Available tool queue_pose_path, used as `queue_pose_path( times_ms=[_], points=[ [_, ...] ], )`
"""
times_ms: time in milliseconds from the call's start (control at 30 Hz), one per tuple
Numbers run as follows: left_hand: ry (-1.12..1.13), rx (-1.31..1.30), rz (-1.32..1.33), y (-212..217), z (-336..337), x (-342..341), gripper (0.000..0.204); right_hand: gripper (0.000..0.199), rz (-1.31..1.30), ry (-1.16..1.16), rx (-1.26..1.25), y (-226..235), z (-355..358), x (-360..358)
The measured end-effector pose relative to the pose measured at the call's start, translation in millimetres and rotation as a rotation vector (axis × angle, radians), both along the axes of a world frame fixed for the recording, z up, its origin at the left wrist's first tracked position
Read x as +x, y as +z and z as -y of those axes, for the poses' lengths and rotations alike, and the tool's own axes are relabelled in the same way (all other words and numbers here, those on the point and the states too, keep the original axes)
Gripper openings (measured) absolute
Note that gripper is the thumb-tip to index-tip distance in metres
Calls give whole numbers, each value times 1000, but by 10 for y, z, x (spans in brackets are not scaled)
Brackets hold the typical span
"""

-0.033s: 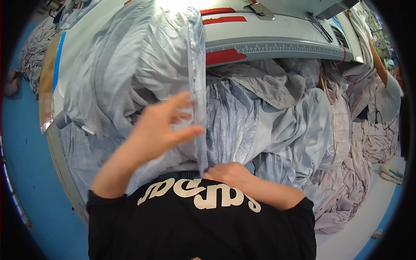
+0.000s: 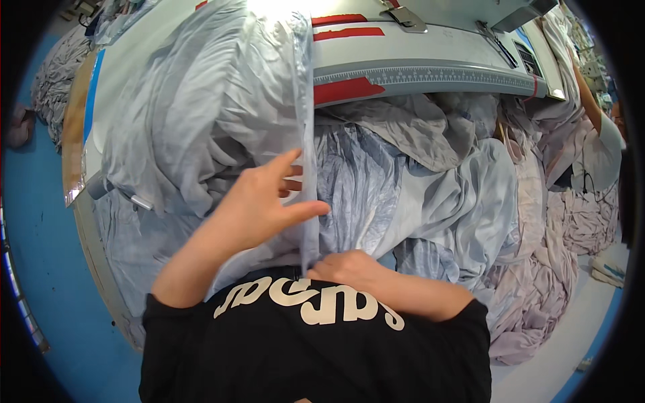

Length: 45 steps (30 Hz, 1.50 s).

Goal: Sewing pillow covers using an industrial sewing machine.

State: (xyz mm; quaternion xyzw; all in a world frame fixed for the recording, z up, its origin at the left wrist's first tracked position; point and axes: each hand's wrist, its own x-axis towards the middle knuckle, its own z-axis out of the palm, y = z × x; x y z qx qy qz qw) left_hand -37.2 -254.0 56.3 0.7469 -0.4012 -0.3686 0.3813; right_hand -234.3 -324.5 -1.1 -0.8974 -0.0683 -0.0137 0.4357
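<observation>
A pale grey-blue fabric point(image 2: 195, 101) lies over the left part of the table and hangs toward my waist. Its long straight edge strip point(image 2: 306, 134) runs from the table down to my body. Low against my shirt, my right hand point(image 2: 349, 267) is closed on the lower end of this strip; its fingertips are partly hidden. Beside the strip, my left hand point(image 2: 265, 205) hovers over the fabric with fingers apart and thumb reaching across the edge. I cannot tell whether it touches the cloth.
A grey ruler bar point(image 2: 430, 75) with red tape point(image 2: 346, 88) runs along the table edge. A metal clamp point(image 2: 406, 19) and dark tweezers-like tool point(image 2: 496, 43) lie behind it. Crumpled bluish cloth point(image 2: 356, 181) hangs below, and pinkish cloth point(image 2: 531, 295) heaps at right.
My left hand has shifted slightly right, its thumb now crossing the strip. The strip and my right hand have moved a little left.
</observation>
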Motion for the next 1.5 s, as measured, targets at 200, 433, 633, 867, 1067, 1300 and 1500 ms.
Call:
queue_pose_path(
  times_ms=[200, 433, 633, 867, 1067, 1300, 1500],
  points=[
    [244, -82, -617, -364, -416, 70, 37, 13, 131, 377, -46, -89, -258, 538],
    [368, -196, -1017, -401, -793, 161, 36, 18, 72, 329, 53, -69, -193, 542],
    [345, -228, -991, -363, -798, 202, 37, 14, 153, 207, 57, 63, 65, 542],
    [335, -240, -1002, -315, -836, 228, 37, 11, 214, 5, 7, 217, 407, 681],
    [345, -234, -982, -336, -843, 231, 37, 9, 228, -53, 11, 223, 572, 807],
    [337, -247, -960, -397, -866, 276, 38, 21, 373, -680, -162, 440, 1427, 1053],
    [424, -235, -955, -406, -961, 320, 37, 22, 264, -459, -182, 418, 1366, 1100]
  ],
)
